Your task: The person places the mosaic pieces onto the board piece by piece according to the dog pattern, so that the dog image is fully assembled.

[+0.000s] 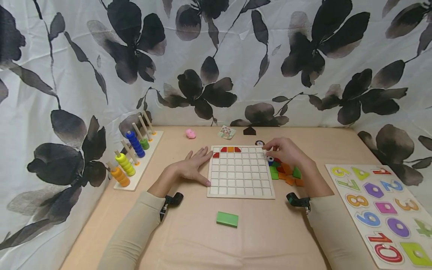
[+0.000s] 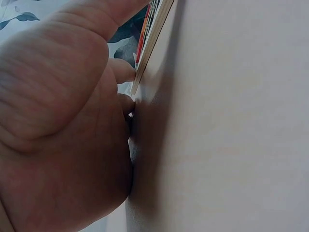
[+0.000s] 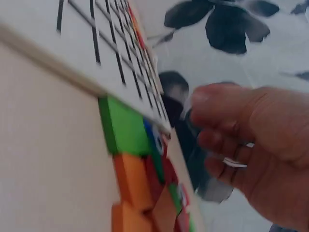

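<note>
A white grid board [image 1: 241, 174] lies in the middle of the table. Near its far left corner are red rounded-corner pieces [image 1: 237, 149] and an orange square [image 1: 230, 149]. My left hand [image 1: 194, 167] rests flat with fingers spread along the board's left edge, thumb by the near part of it. At the far right corner my right hand [image 1: 285, 150] hovers with loosely bent fingers, their tips close to the board; the right wrist view shows nothing between them. Below that hand is a pile of green [image 3: 123, 128], orange [image 3: 133, 179] and red pieces, partly hidden by it.
A bead-peg stand [image 1: 143, 159] is at the left, a number-and-shape puzzle board [image 1: 364, 187] at the right. A green block [image 1: 227, 219] lies in front. Behind the board are a pink figure [image 1: 190, 134], a patterned piece [image 1: 227, 132], a black piece [image 1: 249, 131] and a round black-and-white piece [image 1: 260, 143].
</note>
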`<action>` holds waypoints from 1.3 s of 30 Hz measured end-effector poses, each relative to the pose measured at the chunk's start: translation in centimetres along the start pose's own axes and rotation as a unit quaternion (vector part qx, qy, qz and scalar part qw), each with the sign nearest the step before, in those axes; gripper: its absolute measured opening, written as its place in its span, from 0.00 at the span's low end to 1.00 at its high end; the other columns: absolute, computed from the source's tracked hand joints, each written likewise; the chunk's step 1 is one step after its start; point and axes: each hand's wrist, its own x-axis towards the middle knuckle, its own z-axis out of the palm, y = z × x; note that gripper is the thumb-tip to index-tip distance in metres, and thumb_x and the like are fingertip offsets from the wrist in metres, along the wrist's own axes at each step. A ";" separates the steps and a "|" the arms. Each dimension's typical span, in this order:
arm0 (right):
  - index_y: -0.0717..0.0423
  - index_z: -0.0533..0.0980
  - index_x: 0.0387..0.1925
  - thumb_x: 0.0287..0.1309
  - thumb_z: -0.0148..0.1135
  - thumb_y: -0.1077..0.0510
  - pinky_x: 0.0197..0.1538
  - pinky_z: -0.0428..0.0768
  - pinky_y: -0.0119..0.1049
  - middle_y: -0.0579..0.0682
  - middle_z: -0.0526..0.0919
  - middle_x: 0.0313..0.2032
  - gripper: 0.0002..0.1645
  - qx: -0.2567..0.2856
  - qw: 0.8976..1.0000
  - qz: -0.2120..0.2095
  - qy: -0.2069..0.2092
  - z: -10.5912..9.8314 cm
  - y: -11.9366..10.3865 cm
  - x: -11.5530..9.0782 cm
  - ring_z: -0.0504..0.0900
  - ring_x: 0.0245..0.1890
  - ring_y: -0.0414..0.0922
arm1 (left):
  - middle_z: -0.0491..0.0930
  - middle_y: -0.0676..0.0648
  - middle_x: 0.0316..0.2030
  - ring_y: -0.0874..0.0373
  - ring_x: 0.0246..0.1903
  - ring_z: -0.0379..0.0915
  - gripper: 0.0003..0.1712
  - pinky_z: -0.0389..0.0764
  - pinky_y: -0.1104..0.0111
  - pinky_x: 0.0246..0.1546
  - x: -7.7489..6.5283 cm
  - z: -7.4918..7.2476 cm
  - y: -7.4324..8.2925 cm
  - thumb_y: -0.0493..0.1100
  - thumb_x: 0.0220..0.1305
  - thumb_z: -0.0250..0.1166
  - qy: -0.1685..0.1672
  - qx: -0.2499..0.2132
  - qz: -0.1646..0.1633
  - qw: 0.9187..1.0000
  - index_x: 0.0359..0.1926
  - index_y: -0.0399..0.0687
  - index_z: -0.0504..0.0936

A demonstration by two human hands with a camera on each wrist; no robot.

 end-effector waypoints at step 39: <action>0.56 0.82 0.45 0.61 0.63 0.58 0.39 0.80 0.40 0.50 0.83 0.38 0.12 0.112 0.993 -0.026 0.001 1.8 -2.2 3.3 0.76 0.35 0.50 | 0.31 0.41 0.75 0.46 0.74 0.24 0.72 0.29 0.43 0.68 0.1 0.0 0.0 0.76 0.40 0.68 -0.002 0.002 -0.003 1.000 0.76 0.51 0.41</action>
